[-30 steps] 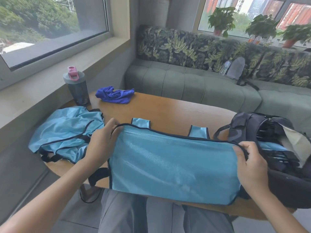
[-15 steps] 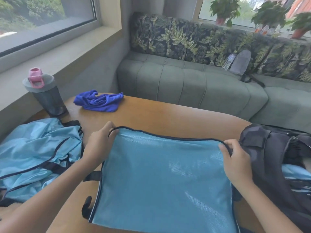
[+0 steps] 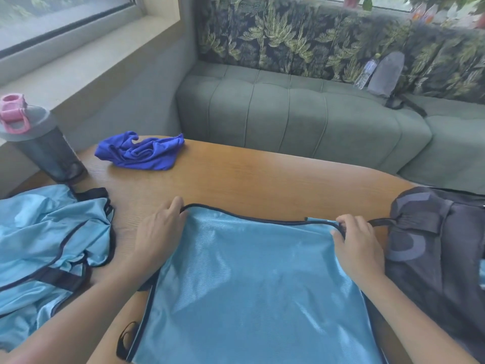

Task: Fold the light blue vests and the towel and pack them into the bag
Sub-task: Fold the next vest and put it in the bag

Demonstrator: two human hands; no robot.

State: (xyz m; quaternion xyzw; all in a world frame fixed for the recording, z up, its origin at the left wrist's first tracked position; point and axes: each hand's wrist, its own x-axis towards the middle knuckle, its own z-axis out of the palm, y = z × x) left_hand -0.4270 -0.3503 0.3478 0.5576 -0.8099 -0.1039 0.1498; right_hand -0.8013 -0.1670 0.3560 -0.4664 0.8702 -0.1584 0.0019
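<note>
1. Lying flat across the near edge of the tabletop (image 3: 262,177), a light blue vest (image 3: 252,285) with dark trim hangs partly over that edge.
2. Left hand (image 3: 160,232): its grip pinches the vest's far left corner, thumb on top of the trim.
3. Right hand (image 3: 357,245): fingers curled round the far right corner, so this grip also holds the vest.
4. A second vest (image 3: 49,248) sits crumpled at the left edge of the tabletop.
5. The towel (image 3: 141,152), dark blue and bunched, lies at the far left edge, near a shaker bottle (image 3: 39,143) standing in the far left corner.
6. The dark bag (image 3: 435,248) rests at the right edge, just beside the right hand.
</note>
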